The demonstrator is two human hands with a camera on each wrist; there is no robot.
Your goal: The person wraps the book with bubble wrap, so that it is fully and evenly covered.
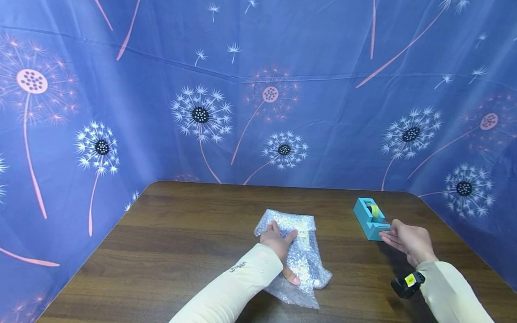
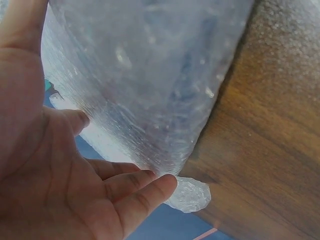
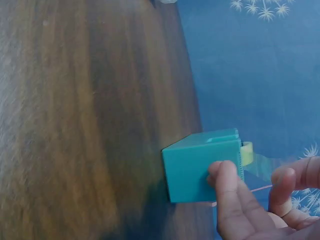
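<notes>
In the head view my left hand (image 1: 278, 244) rests on a bubble-wrapped parcel (image 1: 302, 258), its fingers spread over the clear wrap. The left wrist view shows the same hand (image 2: 85, 170) with fairly straight fingers against the side of the bubble wrap (image 2: 150, 75). What lies inside the wrap cannot be made out. My right hand (image 1: 412, 242) is at the front end of a turquoise tape dispenser (image 1: 369, 220). Between its thumb and index finger it pinches a strip of clear tape (image 3: 260, 166) pulled from the yellow-cored roll (image 3: 247, 153). Its other fingertips touch the dispenser's front.
A brown wooden table (image 1: 181, 233) carries the parcel and, to its right, the dispenser. A blue curtain with dandelion prints (image 1: 323, 112) hangs behind and along both sides of the table. A black wrist camera (image 1: 405, 286) sits on my right wrist.
</notes>
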